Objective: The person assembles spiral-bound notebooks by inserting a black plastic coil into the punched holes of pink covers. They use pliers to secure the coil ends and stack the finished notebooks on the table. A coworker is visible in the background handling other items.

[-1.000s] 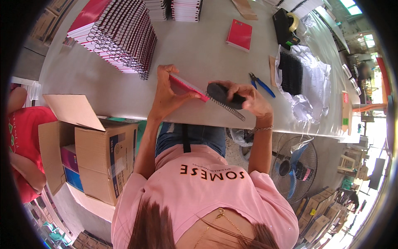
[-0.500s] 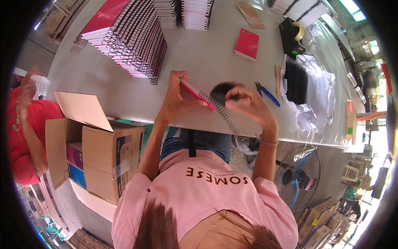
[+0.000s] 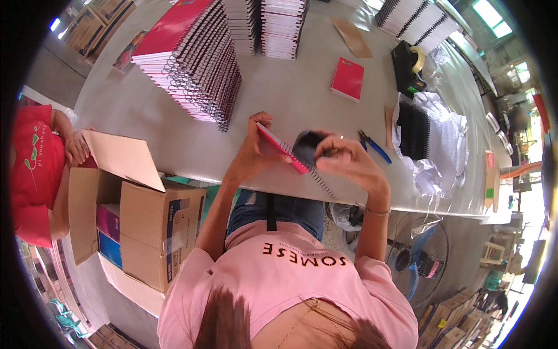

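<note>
A small red notebook (image 3: pixel 273 152) is tilted in my left hand (image 3: pixel 249 158), whose fingers and thumb are closed round it just above the table's front edge. A dark wire spiral coil (image 3: pixel 323 185) runs along the notebook's edge and its free tail sticks out past the lower corner. My right hand (image 3: pixel 346 160) is curled round a black rounded thing (image 3: pixel 306 145), held against or close beside the coil; blur hides its kind. Blue-handled cutting pliers (image 3: pixel 378 148) lie on the table right of that hand.
Tall stacks of spiral notebooks (image 3: pixel 192 70) stand at the back left. Another red notebook (image 3: pixel 347 79), a tape dispenser (image 3: pixel 407 70) and black coils (image 3: pixel 414 131) on crumpled wrapping lie to the right. An open carton (image 3: pixel 145 232) and a co-worker in red (image 3: pixel 38 168) are at left; a fan (image 3: pixel 415 256) stands lower right.
The whole view has shifted, so the table sits lower in it. My hands keep nearly the same hold on the notebook and black thing. The co-worker's raised hand has come down near the carton.
</note>
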### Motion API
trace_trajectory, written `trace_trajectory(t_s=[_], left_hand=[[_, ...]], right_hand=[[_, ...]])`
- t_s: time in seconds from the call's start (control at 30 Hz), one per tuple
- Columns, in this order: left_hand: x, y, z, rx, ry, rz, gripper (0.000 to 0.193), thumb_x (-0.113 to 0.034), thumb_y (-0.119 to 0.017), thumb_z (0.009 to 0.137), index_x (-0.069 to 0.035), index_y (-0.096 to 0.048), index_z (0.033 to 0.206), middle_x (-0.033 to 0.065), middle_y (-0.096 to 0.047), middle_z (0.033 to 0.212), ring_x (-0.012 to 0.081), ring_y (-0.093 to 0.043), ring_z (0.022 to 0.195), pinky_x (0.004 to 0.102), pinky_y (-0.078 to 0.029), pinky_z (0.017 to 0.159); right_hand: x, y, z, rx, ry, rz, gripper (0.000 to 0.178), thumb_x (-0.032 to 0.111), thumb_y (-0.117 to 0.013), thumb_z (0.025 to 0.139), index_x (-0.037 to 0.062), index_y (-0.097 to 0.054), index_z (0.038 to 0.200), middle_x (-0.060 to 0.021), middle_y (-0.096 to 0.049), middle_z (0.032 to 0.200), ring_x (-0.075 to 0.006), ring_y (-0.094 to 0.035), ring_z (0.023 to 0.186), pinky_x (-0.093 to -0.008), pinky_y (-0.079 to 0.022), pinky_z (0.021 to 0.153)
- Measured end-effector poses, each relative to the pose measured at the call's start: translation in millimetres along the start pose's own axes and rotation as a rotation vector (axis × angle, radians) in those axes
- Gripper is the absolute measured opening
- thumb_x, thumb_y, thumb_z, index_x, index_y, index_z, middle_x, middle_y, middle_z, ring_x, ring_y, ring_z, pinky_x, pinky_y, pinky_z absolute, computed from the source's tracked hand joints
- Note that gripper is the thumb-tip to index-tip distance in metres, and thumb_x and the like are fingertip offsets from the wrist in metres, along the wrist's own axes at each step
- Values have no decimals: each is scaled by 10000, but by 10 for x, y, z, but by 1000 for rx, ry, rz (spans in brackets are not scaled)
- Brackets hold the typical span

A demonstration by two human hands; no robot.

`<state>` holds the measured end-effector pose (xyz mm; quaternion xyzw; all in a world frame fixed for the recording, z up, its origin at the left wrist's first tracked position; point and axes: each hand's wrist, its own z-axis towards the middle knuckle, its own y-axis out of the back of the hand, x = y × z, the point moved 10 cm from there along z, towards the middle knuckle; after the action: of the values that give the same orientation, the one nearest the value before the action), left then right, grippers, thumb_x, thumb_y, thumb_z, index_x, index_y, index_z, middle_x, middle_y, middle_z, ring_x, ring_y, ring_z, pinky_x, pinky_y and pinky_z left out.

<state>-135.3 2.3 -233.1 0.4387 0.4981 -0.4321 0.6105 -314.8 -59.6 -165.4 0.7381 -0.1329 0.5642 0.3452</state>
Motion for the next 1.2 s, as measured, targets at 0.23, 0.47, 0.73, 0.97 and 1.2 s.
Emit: trace_trajectory(t_s=[0.23, 0.47, 0.73, 0.97, 1.2], left_hand=[[-34, -47, 3, 57, -21, -5, 1016, -242, -964, 552, -108, -344, 1346, 57, -406, 1229, 211, -396, 1206, 327, -308, 1057], [-34, -82, -4, 99, -19, -58, 988, -252, -957, 574, -96, -352, 1339, 52, -403, 1236, 197, -388, 1214, 330, -293, 1071], [-84, -99, 13, 101, -70, -39, 995, -240, -954, 582, -95, -343, 1354, 66, -410, 1246, 191, -396, 1204, 331, -304, 1062], [-17, -120, 20, 126, -48, -90, 977, -219, -952, 590, -108, -350, 1352, 61, -409, 1239, 186, -397, 1194, 325, -322, 1045], [-124, -116, 13, 64, -101, -38, 862, -218, -902, 682, -97, -353, 1335, 46, -404, 1203, 166, -405, 1142, 297, -338, 1014]], right_hand=[[127, -122, -38, 131, 1, 174, 248, 187, -773, 826, -3, -681, 958, -49, -592, 1002, -130, -566, 942, -275, -484, 805], [25, -143, -7, 101, 20, 221, 297, 239, -788, 830, 25, -709, 1021, -121, -579, 1224, -135, -571, 992, -258, -475, 835], [31, -112, 116, 102, 10, 146, 320, 251, -801, 807, 45, -709, 1034, -154, -539, 1289, -91, -555, 860, -228, -470, 769], [-40, -169, 159, 19, -6, 75, 269, 173, -767, 848, 14, -693, 1052, -120, -477, 1383, -120, -572, 1075, -271, -495, 887], [-75, 30, 227, -251, 92, -131, 408, 194, -784, 820, 75, -647, 1185, -195, -467, 1414, -254, -522, 1218, -342, -451, 975]])
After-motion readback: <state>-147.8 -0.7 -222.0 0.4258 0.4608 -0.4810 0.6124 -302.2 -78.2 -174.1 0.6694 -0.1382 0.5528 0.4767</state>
